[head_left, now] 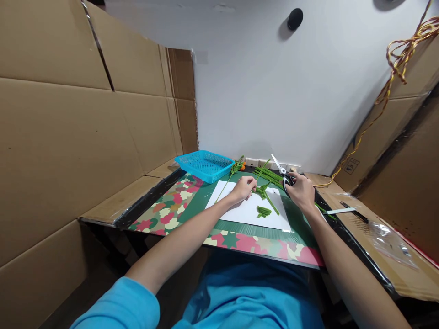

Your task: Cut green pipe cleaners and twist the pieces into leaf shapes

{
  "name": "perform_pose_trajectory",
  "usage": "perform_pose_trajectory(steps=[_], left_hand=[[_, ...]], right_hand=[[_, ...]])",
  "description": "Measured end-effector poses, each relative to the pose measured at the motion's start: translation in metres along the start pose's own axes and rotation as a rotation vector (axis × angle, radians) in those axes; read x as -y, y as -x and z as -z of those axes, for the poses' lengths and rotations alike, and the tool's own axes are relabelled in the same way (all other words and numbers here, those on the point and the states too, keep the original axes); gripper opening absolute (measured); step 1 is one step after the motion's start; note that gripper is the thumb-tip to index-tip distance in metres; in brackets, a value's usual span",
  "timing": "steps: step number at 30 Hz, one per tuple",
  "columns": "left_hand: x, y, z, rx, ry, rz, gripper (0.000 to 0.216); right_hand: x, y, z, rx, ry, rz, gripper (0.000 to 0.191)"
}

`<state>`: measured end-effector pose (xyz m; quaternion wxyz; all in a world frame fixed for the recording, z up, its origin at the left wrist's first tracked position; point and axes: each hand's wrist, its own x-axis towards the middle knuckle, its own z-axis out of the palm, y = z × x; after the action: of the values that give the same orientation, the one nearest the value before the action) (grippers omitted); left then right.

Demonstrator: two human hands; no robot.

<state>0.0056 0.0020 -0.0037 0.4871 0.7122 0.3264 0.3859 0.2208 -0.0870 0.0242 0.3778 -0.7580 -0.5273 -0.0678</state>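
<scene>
My left hand [244, 188] is closed in a pinch above the white sheet of paper [236, 212], with a green pipe cleaner [263, 169] rising from its fingertips. Scissors [278, 163] are in my right hand [302, 189], their blades pointing up and away to the left. Whether the blades are parted is hard to make out. Bent green pipe cleaner pieces [262, 192] lie on the paper just right of my left hand. Nearer to me on the sheet is a small folded bundle of green pipe cleaner [264, 211].
A blue plastic basket [205, 176] stands at the back left, beside green stems with orange parts [240, 165]. Several straight green pipe cleaners [269, 176] lie behind the paper. To the right are a dark pen-like tool [356, 213] and a clear plastic bag [391, 242]. Cardboard walls [85, 137] flank the table.
</scene>
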Motion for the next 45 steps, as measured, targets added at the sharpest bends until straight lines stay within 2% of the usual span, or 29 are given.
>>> perform_pose_trajectory(steps=[18,37,42,45], left_hand=[[0.0047,0.0003,0.0018,0.022,-0.033,-0.02,0.032],[0.0059,-0.0014,0.0008,-0.025,-0.013,-0.021,0.027],[0.0067,-0.0024,0.0018,-0.029,-0.019,-0.01,0.024],[0.0077,-0.0032,0.0026,-0.037,-0.021,-0.008,0.022]], right_hand=[[-0.0021,-0.0002,-0.0045,0.099,0.087,0.013,0.045],[-0.0017,0.0002,-0.0052,0.109,0.019,0.048,0.047],[-0.0021,-0.0002,-0.0055,0.124,0.074,0.041,0.046],[-0.0047,-0.001,-0.0057,0.182,0.134,-0.009,0.045]])
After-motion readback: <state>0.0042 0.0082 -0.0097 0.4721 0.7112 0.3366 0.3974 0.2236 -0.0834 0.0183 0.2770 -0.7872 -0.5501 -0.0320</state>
